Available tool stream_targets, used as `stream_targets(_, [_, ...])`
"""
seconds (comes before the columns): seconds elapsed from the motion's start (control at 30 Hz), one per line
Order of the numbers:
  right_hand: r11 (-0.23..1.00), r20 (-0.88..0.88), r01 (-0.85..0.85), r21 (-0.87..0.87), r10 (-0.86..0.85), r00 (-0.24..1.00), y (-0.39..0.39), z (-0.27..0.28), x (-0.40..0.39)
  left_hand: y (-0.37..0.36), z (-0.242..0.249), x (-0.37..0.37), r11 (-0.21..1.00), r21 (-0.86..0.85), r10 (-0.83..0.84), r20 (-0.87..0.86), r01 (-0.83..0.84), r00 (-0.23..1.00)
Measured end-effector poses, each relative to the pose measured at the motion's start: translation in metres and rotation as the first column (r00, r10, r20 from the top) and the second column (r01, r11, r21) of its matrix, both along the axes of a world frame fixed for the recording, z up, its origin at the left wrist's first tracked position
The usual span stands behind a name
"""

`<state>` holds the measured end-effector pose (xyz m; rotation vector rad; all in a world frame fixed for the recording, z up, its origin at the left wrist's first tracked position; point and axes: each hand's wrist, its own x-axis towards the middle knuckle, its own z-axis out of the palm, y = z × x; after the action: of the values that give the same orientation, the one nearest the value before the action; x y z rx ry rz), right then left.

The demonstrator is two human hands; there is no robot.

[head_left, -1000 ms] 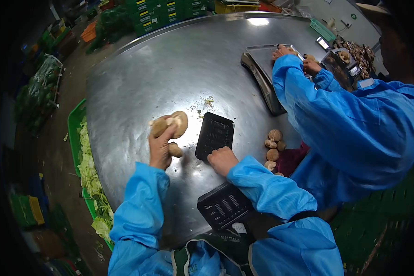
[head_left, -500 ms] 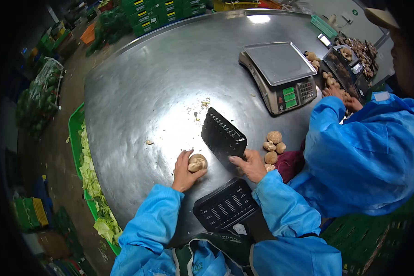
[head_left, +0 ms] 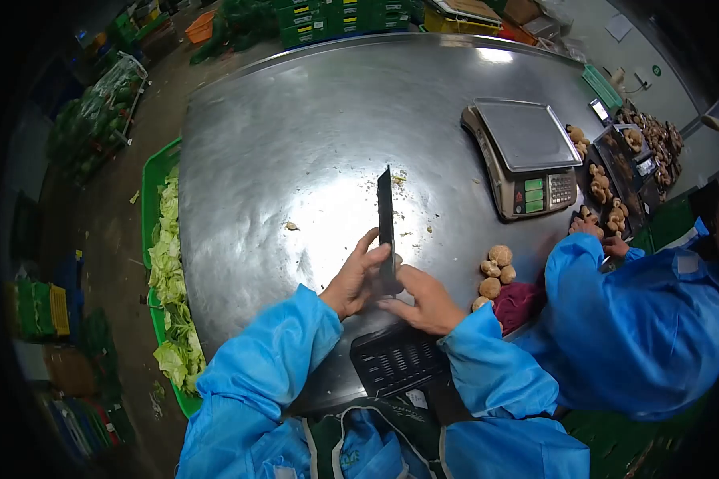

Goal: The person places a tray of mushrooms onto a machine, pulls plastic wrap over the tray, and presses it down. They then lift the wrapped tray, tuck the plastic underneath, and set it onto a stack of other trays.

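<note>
A black plastic tray (head_left: 386,209) stands on edge between my hands, seen almost side-on. My right hand (head_left: 430,302) grips its lower end from the right, fingers bent around it. My left hand (head_left: 358,278) is closed against the tray's left side, its fingertips at the edge. The mushroom seen earlier in that hand is out of sight. Below my hands, a second black tray (head_left: 395,363) with slots lies at the near table edge, partly covered by my right sleeve. Several brown mushrooms (head_left: 500,255) lie to the right of my right hand.
A scale (head_left: 527,160) stands at the right of the metal table (head_left: 272,144). A co-worker in a blue gown (head_left: 631,311) handles mushrooms at far right, near a dark red cloth (head_left: 521,306). A green crate (head_left: 148,215) of leaves stands along the left edge.
The black tray has turned from showing its face to nearly edge-on. My left hand has moved right, up against it, and the mushroom no longer shows. The camera view has shifted left.
</note>
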<state>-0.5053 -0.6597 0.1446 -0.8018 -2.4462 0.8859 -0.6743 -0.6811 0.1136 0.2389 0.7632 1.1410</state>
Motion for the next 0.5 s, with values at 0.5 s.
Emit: stream_targets(0.5, [0.396,-0.279,0.01,-0.918,-0.665,0.692,0.022,0.003,0.004,-0.014,-0.006,-0.037,0.981,0.19,0.062,-0.185,-0.026,0.981])
